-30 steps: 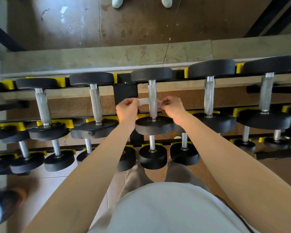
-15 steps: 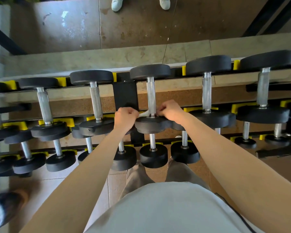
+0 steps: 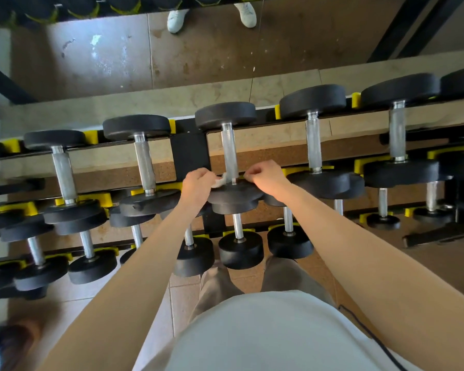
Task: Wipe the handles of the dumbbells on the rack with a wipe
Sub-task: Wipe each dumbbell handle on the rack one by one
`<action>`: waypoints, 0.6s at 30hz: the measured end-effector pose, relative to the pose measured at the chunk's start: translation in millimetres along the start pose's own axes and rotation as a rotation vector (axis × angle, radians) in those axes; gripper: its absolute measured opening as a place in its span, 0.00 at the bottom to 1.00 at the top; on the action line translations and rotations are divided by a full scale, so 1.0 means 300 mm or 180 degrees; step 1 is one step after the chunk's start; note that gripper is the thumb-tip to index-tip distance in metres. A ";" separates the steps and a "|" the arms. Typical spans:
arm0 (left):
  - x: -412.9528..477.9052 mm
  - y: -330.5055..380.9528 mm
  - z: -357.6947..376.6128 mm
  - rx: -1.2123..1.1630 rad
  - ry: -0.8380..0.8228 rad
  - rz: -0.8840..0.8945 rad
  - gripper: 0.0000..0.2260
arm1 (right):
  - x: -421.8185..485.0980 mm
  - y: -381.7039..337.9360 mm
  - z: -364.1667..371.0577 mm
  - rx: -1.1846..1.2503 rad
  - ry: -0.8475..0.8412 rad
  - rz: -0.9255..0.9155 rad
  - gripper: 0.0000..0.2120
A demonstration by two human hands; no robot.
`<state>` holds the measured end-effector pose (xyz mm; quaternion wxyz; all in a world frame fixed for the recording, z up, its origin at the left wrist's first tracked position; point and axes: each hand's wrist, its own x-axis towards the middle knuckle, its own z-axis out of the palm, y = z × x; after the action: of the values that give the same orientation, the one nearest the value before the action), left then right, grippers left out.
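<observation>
Gym floor (image 3: 188,298) of pale tiles, with a three-tier black rack (image 3: 190,153) fitted with yellow cradles and a wall ledge behind it. Round-head dumbbells fill every tier, their handles pointing away from the person.

Both arms reach to the top tier's centre dumbbell (image 3: 225,115). The left grip (image 3: 198,180) is curled, pinching one end of the white wipe (image 3: 220,181). The right grip (image 3: 265,178) is also curled, fingertips pinched together just right of the handle (image 3: 230,153). It looks to hold the wipe's other end, though that end is hidden behind the handle and fingers.

The wipe is looped round the handle's near end, touching the steel just above the near head (image 3: 235,195). The two grips sit either side of the bar.

Step, by my judgement: wiping this centre handle, with the wipe at the bottom of its travel. The knurled length above it is bare.

Next move probably needs:
- the wipe kept taut between both grips
- the wipe drawn along the bar toward the far head, or sawn side to side
- a shift to the neighbouring handle (image 3: 314,148) on the right or the one (image 3: 144,164) on the left

No telling which of the other handles are already done.
</observation>
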<state>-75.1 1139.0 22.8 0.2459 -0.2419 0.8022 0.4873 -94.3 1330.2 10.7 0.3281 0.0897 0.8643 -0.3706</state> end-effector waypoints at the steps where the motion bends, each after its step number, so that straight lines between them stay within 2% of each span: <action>1: -0.027 0.013 -0.001 -0.0167 0.0049 0.0157 0.09 | -0.016 0.012 -0.010 0.0087 0.0148 -0.0102 0.08; 3: -0.084 0.052 0.009 -0.0447 0.0039 0.0443 0.10 | -0.059 0.048 -0.052 0.0205 0.0620 -0.0347 0.09; 5: -0.127 0.097 0.044 -0.0743 -0.0093 0.0533 0.10 | -0.112 0.111 -0.117 0.0158 0.1328 -0.0510 0.09; 7: -0.142 0.142 0.096 -0.1114 -0.0246 0.0443 0.09 | -0.159 0.195 -0.191 -0.0122 0.2064 -0.0516 0.08; 9: -0.140 0.190 0.166 -0.1614 -0.0447 0.0230 0.08 | -0.187 0.287 -0.272 -0.0324 0.2366 -0.0343 0.08; 14: -0.109 0.303 0.363 -0.2038 -0.0673 0.0086 0.05 | -0.133 0.423 -0.361 -0.0101 0.1617 0.0234 0.20; 18: -0.047 0.376 0.537 -0.1617 -0.0440 0.0261 0.02 | -0.088 0.446 -0.328 0.0214 0.1392 0.0224 0.15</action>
<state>-109.5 1332.1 41.3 0.2115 -0.2292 0.6446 0.6980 -70.0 1496.2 -0.3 0.1425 0.2089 0.8983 -0.3593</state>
